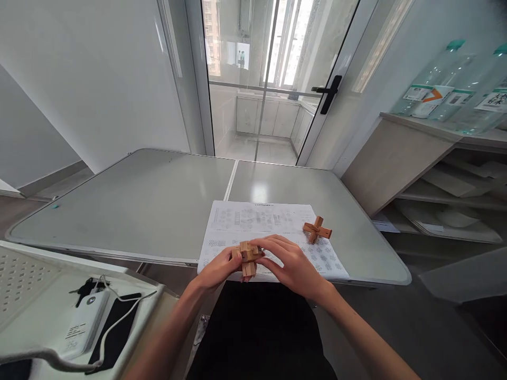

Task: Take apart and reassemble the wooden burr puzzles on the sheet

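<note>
A light wooden interlocking burr puzzle (249, 255) is held between my two hands, above the near edge of a printed sheet. My left hand (220, 267) grips its left side with the thumb and fingers closed on it. From the right, my right hand (288, 262) has its thumb and fingertips around the puzzle's right end. Some of the left fingers are hidden behind the wood. Another, redder cross-shaped wooden puzzle (317, 230) lies on the sheet's right part, apart from both hands. The instruction sheet (261, 216) carries small printed diagrams and lies on the table.
The grey folding table (166, 200) spans the front. At lower left, a white cart (24, 301) carries a power bank (85, 324), keys (85, 289), a cable and a dark phone-like slab. Plastic bottles (430, 87) stand on a shelf at right; a glass door (269, 89) is beyond.
</note>
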Tool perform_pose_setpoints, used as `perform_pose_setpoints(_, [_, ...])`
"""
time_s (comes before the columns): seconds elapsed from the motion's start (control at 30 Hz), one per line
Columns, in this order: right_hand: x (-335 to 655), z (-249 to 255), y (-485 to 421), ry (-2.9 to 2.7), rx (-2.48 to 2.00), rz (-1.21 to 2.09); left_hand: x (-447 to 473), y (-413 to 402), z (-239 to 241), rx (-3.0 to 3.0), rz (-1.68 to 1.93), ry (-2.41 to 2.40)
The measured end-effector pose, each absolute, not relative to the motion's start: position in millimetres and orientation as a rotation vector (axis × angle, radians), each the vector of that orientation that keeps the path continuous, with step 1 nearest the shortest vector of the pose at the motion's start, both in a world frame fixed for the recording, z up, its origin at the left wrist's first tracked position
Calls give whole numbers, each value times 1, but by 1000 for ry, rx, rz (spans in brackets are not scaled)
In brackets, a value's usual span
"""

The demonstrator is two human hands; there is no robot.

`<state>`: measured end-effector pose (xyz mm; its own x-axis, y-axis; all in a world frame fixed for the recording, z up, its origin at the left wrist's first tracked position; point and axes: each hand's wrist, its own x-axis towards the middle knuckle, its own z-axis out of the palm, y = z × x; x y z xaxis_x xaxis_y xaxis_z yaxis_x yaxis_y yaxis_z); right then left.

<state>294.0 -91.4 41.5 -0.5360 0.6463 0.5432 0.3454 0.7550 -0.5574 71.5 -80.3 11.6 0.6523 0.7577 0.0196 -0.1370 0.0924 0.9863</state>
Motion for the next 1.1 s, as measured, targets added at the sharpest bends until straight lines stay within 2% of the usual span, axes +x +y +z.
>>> perform_pose_setpoints(0.13, [293, 38, -89, -2149, -775, 498, 75, -81, 10, 1126, 735, 703])
perform_pose_setpoints(0.4, [296, 33, -86, -2056, -810, 547, 76, -79, 6, 1109, 909, 893])
perform_pose_setpoints(0.57, [305, 24, -76, -1932, -1025, 543, 66, -72, 2, 999, 1070, 999])
perform_pose_setpoints(0.7, [305, 3, -59, -1964, -1223, 461, 61, -71, 1, 991, 1090, 982])
perform_pose_setpoints(0.9, [290, -21, -43, -2186, -1391, 155, 69, -76, 6, 1108, 1034, 958])
perform_pose_setpoints(1.1, [282, -20, -43, -2174, -1395, 128, 72, -78, 7, 1211, 989, 927])
